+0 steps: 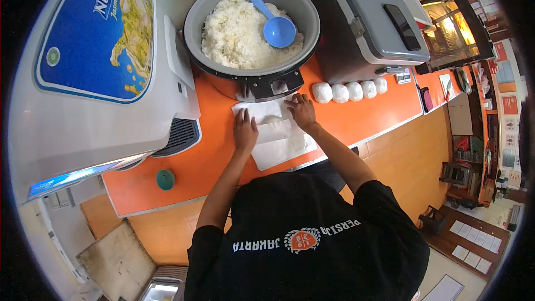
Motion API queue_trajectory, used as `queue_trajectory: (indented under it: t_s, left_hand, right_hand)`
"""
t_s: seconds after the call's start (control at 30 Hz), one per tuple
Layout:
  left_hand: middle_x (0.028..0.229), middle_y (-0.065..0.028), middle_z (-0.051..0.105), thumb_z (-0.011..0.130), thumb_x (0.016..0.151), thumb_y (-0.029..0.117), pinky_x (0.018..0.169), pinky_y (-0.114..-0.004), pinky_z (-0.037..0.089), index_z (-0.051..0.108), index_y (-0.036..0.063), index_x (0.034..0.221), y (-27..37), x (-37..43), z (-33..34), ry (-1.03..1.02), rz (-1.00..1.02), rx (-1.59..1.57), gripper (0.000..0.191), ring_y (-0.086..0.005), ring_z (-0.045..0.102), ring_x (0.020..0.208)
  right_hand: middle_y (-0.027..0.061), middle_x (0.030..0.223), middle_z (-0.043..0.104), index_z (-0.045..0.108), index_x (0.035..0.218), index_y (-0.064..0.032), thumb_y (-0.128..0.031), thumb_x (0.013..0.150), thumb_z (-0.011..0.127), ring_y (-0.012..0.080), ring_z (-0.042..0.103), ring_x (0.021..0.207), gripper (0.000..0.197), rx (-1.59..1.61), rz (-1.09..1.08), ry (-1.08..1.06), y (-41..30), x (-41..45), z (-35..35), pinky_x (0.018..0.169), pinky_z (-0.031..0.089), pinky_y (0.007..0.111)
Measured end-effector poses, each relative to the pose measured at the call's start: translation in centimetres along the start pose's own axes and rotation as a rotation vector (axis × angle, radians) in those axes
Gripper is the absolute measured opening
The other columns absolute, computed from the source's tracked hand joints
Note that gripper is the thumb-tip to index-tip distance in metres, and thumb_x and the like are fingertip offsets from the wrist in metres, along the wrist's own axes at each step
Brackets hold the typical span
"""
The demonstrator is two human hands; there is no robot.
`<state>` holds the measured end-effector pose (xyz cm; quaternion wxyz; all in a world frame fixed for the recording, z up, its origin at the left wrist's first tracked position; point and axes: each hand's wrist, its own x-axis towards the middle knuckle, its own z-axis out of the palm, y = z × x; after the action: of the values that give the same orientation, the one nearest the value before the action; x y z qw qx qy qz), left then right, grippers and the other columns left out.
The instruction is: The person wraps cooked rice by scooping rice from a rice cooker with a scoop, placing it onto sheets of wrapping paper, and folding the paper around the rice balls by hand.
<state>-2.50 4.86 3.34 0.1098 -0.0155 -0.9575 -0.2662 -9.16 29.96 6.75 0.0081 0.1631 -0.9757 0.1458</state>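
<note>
White sheets of wrapping paper (278, 159) lie on the orange counter in front of the rice cooker. A mound of rice (273, 119) shows on the upper sheet, between my hands. My left hand (245, 130) rests its fingers on the paper's left edge. At the paper's upper right, my right hand (301, 110) touches the edge with bent fingers; whether it pinches the paper cannot be told. The large rice cooker pot (252, 27) holds cooked white rice, with a blue plastic scoop (279, 31) on top. Several round white wrapped bundles (354, 91) stand in a row to the right.
A white drink dispenser (96, 129) stands at the left, with a green cup (165, 179) near it. A grey cooler box (368, 21) carrying a smartphone (401, 27) is behind the bundles. Farther right are a digital scale (403, 76) and a lit glass display case (453, 33).
</note>
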Motion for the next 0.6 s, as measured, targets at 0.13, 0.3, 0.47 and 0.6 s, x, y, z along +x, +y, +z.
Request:
queue_trajectory:
  t_s: [0.13,0.3,0.47,0.6]
  left_hand:
    - [0.135,-0.0171,0.058,0.073,0.094,0.024,0.108,-0.048,0.044,0.059,-0.0061,0.137,-1.7,1.3,0.0,-0.024,0.057,0.15,0.055,-0.0382,0.053,0.125]
    - [0.135,-0.0141,0.058,0.083,0.084,0.028,0.104,-0.047,0.045,0.062,0.002,0.137,-1.8,2.2,-0.1,-0.111,-0.086,0.12,0.063,-0.0369,0.052,0.127]
    - [0.132,-0.0109,0.06,0.087,0.078,0.024,0.103,-0.046,0.044,0.067,0.011,0.132,-2.0,3.0,-1.2,-0.247,-0.094,0.025,0.059,-0.033,0.052,0.127]
    - [0.122,-0.0127,0.064,0.085,0.078,0.012,0.102,-0.048,0.046,0.066,0.0101,0.121,-2.3,2.8,-1.3,-0.079,0.013,-0.164,0.046,-0.034,0.06,0.117]
  right_hand:
    - [0.0045,0.118,0.065,0.082,0.099,-0.017,-0.01,0.083,0.075,0.0284,0.058,0.114,0.019,0.118,-0.074,0.061,1.4,-0.2,0.2,0.094,0.052,0.045]
    - [0.0067,0.113,0.07,0.077,0.087,-0.0115,-0.004,0.078,0.073,0.0311,0.064,0.112,0.013,0.274,-0.14,0.099,1.5,-0.3,-0.2,0.095,0.053,0.045]
    - [0.0101,0.109,0.072,0.072,0.091,-0.0067,0.0,0.074,0.071,0.0334,0.067,0.112,0.018,0.321,-0.179,0.05,2.0,-0.2,-0.6,0.096,0.053,0.045]
    - [0.0136,0.111,0.07,0.067,0.105,-0.0032,0.002,0.076,0.073,0.0316,0.07,0.105,0.03,0.451,-0.084,-0.111,1.1,0.6,-1.7,0.091,0.057,0.042]
